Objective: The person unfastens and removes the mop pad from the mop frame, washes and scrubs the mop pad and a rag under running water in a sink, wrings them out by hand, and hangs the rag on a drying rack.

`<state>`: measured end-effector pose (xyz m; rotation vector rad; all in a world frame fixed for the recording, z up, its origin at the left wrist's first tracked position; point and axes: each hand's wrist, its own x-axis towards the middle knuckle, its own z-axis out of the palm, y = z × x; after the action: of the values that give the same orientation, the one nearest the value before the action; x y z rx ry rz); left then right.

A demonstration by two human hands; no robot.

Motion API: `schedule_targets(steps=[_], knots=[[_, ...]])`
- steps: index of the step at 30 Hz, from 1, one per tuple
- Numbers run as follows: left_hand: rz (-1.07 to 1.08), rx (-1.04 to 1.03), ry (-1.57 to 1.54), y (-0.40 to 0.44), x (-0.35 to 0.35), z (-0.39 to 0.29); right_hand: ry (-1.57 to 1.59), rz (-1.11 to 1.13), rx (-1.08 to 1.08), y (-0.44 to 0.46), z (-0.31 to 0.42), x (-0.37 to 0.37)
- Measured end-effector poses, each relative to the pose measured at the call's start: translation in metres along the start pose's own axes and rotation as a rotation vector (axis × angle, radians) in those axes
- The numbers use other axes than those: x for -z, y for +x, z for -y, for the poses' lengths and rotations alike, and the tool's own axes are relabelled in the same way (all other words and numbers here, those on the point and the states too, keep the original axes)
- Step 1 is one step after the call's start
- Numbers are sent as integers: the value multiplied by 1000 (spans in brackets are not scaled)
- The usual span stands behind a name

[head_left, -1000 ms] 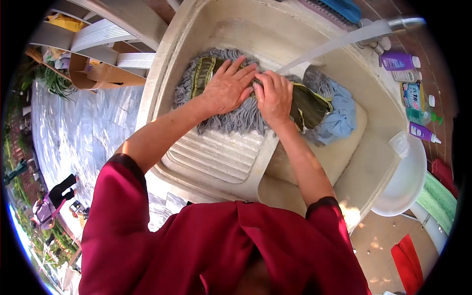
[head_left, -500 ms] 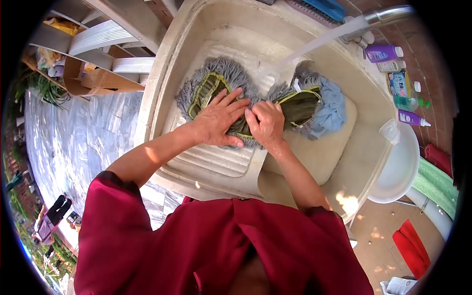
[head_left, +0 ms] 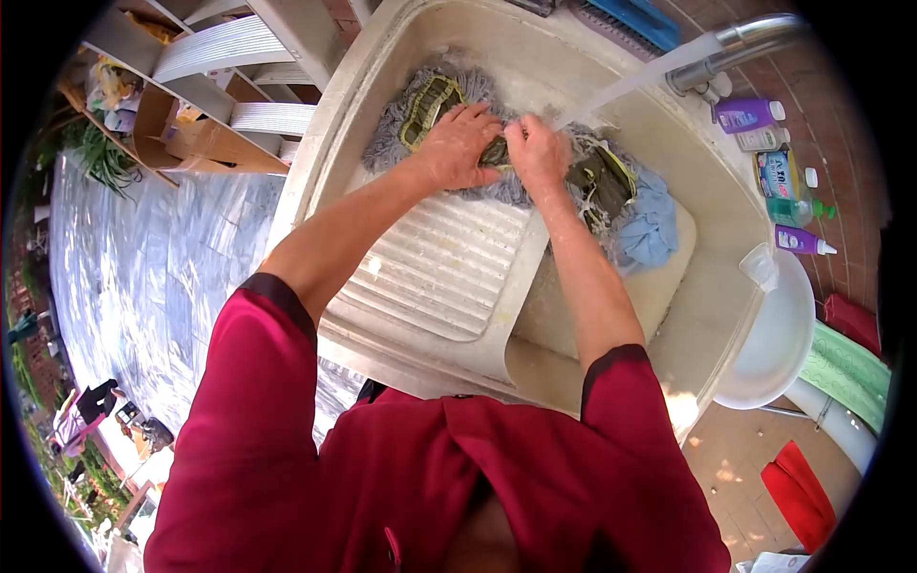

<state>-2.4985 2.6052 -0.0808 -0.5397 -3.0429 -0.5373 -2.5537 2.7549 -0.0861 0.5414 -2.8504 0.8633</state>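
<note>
A wet grey string mop pad (head_left: pixel 385 136), with dark green backing and yellow edging, lies across the upper washboard and over into the sink's deep basin. My left hand (head_left: pixel 462 148) presses on it palm down, fingers stretched out. Close by, my right hand (head_left: pixel 537 155) is closed, its fingers bunched around the middle of the pad. Water (head_left: pixel 626 84) pours from the metal faucet (head_left: pixel 740 43) and lands just beyond my right hand. A light blue cloth (head_left: pixel 651 224) lies against the pad's right end.
The beige sink (head_left: pixel 726 286) has a ridged washboard (head_left: pixel 435 263) on its left. A blue brush (head_left: pixel 630 24) rests on the back rim. Several bottles (head_left: pixel 750 116) line the right side, beside a white basin (head_left: pixel 778 329). A metal ladder (head_left: pixel 229 48) and a cardboard box (head_left: pixel 205 143) stand left.
Both hands have pushed away from my body, up the washboard, taking the left part of the mop pad along. More of the ridges now show.
</note>
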Motion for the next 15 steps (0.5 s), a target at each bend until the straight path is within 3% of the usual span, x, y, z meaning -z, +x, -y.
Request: schedule_targets(steps=[1, 6, 11, 12, 15], knots=[[54, -43, -97, -25, 20, -19, 91, -127, 230, -28, 5, 12], [190, -122, -261, -114, 50, -80, 189, 44, 252, -134, 50, 62], [21, -140, -199, -26, 17, -12, -15, -73, 246, -36, 10, 10], [-12, -135, -191, -1, 8, 7, -130, 31, 83, -13, 1, -1], [-108, -113, -148, 52, -21, 49, -212, -150, 162, 46, -29, -31]])
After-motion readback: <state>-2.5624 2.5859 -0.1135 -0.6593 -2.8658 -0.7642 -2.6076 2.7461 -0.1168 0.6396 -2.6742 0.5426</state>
